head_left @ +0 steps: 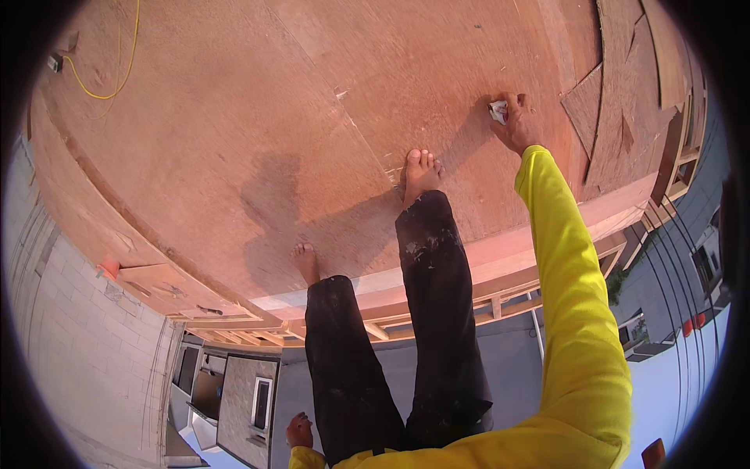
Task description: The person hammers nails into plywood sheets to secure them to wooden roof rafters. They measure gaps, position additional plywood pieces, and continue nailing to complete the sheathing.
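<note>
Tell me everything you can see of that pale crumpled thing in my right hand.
The crumpled wad is small, whitish with darker greyish patches, and looks like bunched cloth or paper; which one is unclear. Its folds show at the left side of your right hand, whose fingers partly cover it. It is at the reddish-brown wooden panel, ahead and right of your feet; whether it touches the wood can't be told.
</note>
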`<state>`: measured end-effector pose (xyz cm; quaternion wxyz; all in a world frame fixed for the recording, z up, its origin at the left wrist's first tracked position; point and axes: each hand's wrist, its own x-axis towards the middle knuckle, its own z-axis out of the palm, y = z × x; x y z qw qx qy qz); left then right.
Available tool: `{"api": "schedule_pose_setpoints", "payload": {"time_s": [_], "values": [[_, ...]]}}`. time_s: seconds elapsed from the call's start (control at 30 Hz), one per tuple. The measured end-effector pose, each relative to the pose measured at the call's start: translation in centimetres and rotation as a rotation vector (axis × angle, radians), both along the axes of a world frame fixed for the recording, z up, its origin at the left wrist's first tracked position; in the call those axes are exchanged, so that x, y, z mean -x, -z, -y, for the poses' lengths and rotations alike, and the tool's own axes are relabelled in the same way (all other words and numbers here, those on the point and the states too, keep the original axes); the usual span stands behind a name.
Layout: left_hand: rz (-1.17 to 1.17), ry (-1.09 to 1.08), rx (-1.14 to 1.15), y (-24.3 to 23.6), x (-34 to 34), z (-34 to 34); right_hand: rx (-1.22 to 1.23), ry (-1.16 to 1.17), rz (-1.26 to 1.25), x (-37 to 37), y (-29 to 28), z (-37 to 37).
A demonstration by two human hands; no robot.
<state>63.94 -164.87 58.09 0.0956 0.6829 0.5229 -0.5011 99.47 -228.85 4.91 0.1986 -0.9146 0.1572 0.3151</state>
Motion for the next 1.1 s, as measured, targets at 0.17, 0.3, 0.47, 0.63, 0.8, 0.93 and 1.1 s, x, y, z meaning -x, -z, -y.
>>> {"api": "schedule_pose_setpoints", "payload": {"time_s": [0.17,0.3,0.47,0.63,0.8,0.93,1.1], "values": [[0.516,-0.011,0.081,7.1,-8.7,8.8,-0.735,0.419,-0.188,9.1,-10.8,-10.1],[0.894,-0.101,0.436,3.7,-17.6,17.6,-1.075,0.403,-0.701,7.2,-33.0,-20.1],[1.138,-0.351,0.646,-2.2,-15.9,20.0,-1.114,-0.002,-0.423,12.7,-50.8,-30.6],[1.052,-0.650,0.531,-9.1,-11.6,9.0,-1.082,-0.286,-0.509,14.9,-59.6,-40.4],[1.123,-0.621,0.575,-15.0,-4.3,-4.1,-0.997,-0.586,-0.711,17.4,-66.0,-52.7],[1.267,-0.720,0.436,-15.5,0.4,-10.9,-0.926,-1.185,-0.542,18.7,-67.8,-63.1],[1.440,-0.943,0.223,-17.8,2.5,-17.9,-0.723,-1.458,-0.525,18.1,-73.3,-73.7]]}}
